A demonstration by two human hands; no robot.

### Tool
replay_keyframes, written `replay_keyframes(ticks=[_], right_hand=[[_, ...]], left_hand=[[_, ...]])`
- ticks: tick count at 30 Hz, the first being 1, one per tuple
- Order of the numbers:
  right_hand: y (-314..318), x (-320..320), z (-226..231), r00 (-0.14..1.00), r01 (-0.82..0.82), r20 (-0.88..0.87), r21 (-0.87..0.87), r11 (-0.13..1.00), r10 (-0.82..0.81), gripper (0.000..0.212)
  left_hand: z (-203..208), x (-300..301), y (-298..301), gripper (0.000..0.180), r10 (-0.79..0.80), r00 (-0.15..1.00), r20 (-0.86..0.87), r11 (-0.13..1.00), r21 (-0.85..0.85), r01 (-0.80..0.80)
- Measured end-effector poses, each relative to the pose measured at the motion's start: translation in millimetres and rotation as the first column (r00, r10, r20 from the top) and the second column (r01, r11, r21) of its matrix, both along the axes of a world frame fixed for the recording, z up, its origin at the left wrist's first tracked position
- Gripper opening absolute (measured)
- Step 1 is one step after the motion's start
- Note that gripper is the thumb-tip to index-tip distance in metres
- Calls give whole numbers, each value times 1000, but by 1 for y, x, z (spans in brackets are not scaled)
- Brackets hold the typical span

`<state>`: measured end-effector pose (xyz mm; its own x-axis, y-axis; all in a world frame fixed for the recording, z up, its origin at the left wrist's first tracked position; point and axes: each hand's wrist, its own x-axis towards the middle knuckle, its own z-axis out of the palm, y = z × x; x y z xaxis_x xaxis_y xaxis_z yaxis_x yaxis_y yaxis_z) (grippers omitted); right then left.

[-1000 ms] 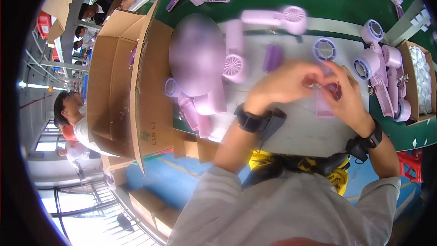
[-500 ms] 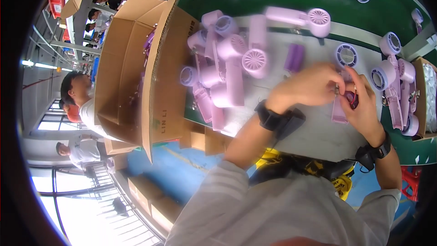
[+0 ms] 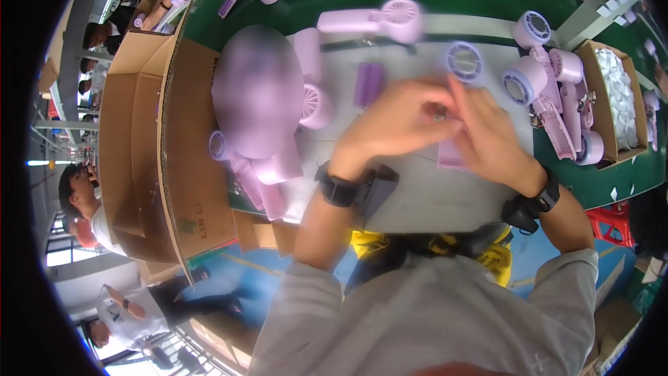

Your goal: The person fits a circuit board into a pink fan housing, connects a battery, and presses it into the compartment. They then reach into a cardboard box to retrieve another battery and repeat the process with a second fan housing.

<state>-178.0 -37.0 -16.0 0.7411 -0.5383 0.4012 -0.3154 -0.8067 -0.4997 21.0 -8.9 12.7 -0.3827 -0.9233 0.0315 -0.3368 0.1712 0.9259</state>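
My hands meet above a grey mat (image 3: 417, 198). My left hand (image 3: 396, 122) has its fingers curled around a small metallic part (image 3: 440, 115), mostly hidden by the fingers. Pressed close against it, my right hand (image 3: 495, 138) has its fingers bent together; what they hold is hidden. Beneath both hands lies a light-purple handheld fan, its round head (image 3: 464, 61) showing beyond the fingers and its open handle shell (image 3: 451, 155) below them. A darker purple handle cover (image 3: 369, 84) lies on the mat to the left of the fan.
A large open cardboard box (image 3: 198, 160) stands left, beside piled fans (image 3: 278, 167), partly blurred. More fans (image 3: 557, 90) lie right, next to a small box of white pieces (image 3: 616, 97). One fan (image 3: 369, 21) rests beyond the mat. A post (image 3: 591, 10) stands far right.
The view has shifted, so the bench and everything on it sits further left in the picture. My hands have drawn closer together, and the dark red part seen by my right fingers is now hidden.
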Motion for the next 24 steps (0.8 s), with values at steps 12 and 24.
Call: replay_keyframes(ticks=[12, 24], right_hand=[[0, 0, 1, 1000, -1, 6, -29, 1000, 1, 75], [-5, -8, 5, 997, 21, 64, 197, 980, -34, 34]], left_hand=[[-22, 0, -7, 19, 5, 993, -121, 1000, -24, -8], [-18, 17, -7, 18, 133, 959, -249, 913, 407, -21]])
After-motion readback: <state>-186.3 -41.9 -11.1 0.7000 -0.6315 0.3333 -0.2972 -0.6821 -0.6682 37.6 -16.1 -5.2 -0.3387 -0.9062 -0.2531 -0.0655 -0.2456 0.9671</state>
